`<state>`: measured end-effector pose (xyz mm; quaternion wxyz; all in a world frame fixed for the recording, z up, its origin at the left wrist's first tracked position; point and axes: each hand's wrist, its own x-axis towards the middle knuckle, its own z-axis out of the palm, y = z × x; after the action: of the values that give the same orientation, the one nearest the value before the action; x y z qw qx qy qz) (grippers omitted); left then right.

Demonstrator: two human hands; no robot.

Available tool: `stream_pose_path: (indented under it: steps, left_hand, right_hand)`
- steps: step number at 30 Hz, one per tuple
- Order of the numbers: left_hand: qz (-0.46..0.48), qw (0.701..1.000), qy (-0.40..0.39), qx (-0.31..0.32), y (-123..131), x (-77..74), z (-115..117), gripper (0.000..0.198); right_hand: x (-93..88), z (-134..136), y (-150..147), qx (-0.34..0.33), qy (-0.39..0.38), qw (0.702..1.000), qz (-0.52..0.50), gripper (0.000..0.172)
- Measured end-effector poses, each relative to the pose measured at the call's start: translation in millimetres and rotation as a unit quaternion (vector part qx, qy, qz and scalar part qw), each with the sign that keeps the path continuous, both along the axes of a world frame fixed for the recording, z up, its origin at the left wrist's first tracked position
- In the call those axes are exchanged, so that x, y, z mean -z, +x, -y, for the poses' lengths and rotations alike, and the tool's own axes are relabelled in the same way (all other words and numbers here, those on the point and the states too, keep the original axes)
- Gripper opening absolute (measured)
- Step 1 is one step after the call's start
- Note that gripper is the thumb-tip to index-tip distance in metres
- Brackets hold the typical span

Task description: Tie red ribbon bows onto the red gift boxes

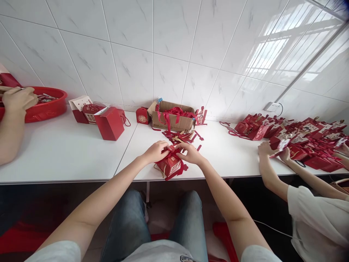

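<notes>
A small red gift box (169, 166) with gold print stands near the front edge of the white table, a twisted gold cord at its left side. Across its top lies a red ribbon (172, 150). My left hand (158, 151) pinches the ribbon from the left, fingertips pressed together. From the right, my right hand (190, 153) grips the ribbon with thumb and fingers closed. The two hands are a short gap apart above the box. Flat red and gold strips (178, 137) lie just behind it.
A cardboard box (174, 120) of red ribbons stands against the wall. Red bags (110, 123) and a red basin (51, 105) are left, near another person's hand. At right, a person's hands hold a red box beside many red boxes (308, 145).
</notes>
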<state>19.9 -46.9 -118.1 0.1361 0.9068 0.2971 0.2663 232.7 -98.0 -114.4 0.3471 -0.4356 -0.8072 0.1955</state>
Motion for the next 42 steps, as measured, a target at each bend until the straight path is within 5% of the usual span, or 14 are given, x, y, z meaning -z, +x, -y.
stream_pose_path:
  steps: [13, 19, 25, 33, 42]
  left_hand:
    - [-0.003, 1.000, 0.009, 0.000, 0.1, 0.5, -1.2, 0.009]
    - [-0.017, 0.999, 0.027, -0.005, 1.6, 1.9, -1.1, 0.008]
    - [-0.041, 0.998, 0.048, -0.015, 2.5, 5.1, 0.2, 0.008]
    - [-0.059, 0.996, 0.061, -0.023, 3.5, 10.0, -2.1, 0.009]
    - [-0.047, 0.996, 0.069, -0.032, 1.7, 5.5, 0.3, 0.009]
  right_hand:
    - [-5.1, -3.5, 5.9, -0.020, 0.038, 0.996, 0.084, 0.004]
    - [-4.1, -10.7, 1.8, -0.049, -0.028, 0.998, 0.006, 0.023]
    - [-4.9, -18.9, 7.5, -0.077, -0.094, 0.992, 0.041, 0.040]
    - [-7.4, -18.9, 7.1, -0.062, -0.050, 0.997, 0.017, 0.008]
    - [4.0, -13.3, 0.7, -0.008, 0.004, 1.000, -0.023, 0.010]
